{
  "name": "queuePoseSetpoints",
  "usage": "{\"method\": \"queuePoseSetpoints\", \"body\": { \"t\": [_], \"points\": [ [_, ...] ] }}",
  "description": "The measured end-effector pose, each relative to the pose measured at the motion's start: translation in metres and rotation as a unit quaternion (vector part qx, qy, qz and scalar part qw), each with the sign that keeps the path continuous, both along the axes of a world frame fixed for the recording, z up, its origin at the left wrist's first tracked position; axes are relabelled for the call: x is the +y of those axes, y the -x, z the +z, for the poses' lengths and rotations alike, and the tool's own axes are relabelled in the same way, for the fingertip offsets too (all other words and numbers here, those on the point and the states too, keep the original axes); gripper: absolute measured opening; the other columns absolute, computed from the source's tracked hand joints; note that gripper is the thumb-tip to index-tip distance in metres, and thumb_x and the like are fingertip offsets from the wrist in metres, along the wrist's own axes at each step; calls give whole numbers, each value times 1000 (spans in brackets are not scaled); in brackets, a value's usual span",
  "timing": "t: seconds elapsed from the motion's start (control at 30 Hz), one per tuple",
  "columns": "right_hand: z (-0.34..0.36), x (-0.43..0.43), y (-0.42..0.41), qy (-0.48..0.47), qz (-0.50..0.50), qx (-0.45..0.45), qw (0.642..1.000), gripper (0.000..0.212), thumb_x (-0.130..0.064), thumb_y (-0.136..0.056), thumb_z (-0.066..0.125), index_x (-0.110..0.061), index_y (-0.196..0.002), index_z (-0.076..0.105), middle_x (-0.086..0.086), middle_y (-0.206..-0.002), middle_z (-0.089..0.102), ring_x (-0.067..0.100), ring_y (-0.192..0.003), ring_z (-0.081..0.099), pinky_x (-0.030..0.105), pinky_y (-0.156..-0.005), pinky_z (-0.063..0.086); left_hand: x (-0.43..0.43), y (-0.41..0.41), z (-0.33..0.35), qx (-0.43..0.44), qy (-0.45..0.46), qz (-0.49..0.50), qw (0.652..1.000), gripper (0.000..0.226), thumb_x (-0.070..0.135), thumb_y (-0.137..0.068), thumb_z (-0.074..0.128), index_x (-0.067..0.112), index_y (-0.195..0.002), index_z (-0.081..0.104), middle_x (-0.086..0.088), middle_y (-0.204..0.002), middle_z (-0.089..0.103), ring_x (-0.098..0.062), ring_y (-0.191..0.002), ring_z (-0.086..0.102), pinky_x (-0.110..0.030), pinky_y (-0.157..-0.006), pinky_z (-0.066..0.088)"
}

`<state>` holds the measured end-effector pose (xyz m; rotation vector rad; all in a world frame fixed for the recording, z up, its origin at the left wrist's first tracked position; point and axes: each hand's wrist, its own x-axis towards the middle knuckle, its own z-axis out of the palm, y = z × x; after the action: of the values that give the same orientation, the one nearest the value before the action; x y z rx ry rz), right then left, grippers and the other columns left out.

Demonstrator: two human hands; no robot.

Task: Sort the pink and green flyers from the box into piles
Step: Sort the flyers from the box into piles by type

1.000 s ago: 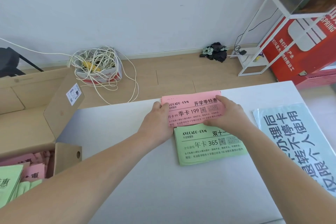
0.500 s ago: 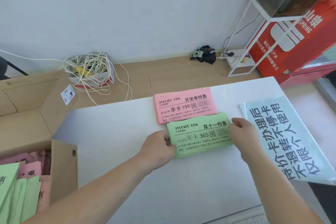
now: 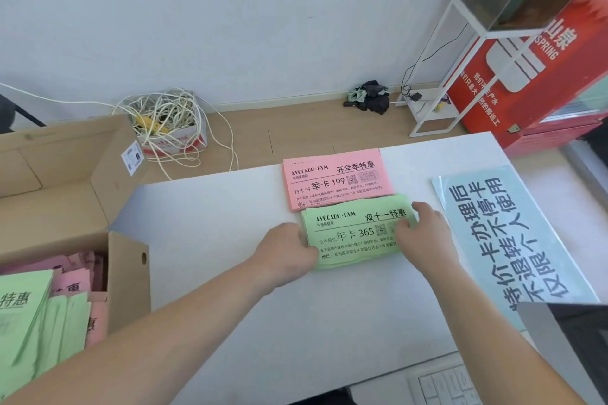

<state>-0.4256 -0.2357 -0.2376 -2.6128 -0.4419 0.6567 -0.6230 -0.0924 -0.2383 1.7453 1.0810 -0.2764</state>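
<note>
Left hand (image 3: 285, 252) and right hand (image 3: 425, 233) grip the green pile (image 3: 353, 238) between them, fingers curled on its side edges; pink pile (image 3: 335, 181) lies just beyond, overlapped by it; sign (image 3: 506, 240) right of the right hand; box (image 3: 130, 276) of flyers (image 3: 46, 312) left of the left.

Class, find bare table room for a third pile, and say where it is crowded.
Free: the table between the box and the green pile, and the near strip before the keyboard. Crowded: pink pile, left hand, right hand and blue sign.
</note>
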Motion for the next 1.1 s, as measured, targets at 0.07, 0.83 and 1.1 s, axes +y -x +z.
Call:
{"method": "queuePoseSetpoints", "body": {
  "t": [0.07,0.83,1.1],
  "points": [
    [11,5,16,-16,31,-58,998,52,-25,-100,52,-18,-150,46,5,-149,48,30,-138,39,47,-107,42,6,14,13,-15,0,14,1000,20,25,-91,62,20,-82,45,4,-77,51,-21,-65,41,-27,-59,34],
    [61,158,404,-75,451,36,889,52,-60,-85,74,-31,-125,58,-17,-144,43,7,-141,37,20,-105,32,101,439,76,124,-265,95,952,81,68,-83,47,23,-150,52,2,-161,40,-22,-149,31,-38,-120,29],
    [64,197,413,-55,480,0,876,77,-62,-75,81,-32,-139,48,-13,-145,46,12,-142,35,32,-116,33,124,464,74,118,-256,-80,956,103,85,-54,73,41,-142,41,21,-143,27,-8,-137,23,-37,-117,34]
  ]
}}
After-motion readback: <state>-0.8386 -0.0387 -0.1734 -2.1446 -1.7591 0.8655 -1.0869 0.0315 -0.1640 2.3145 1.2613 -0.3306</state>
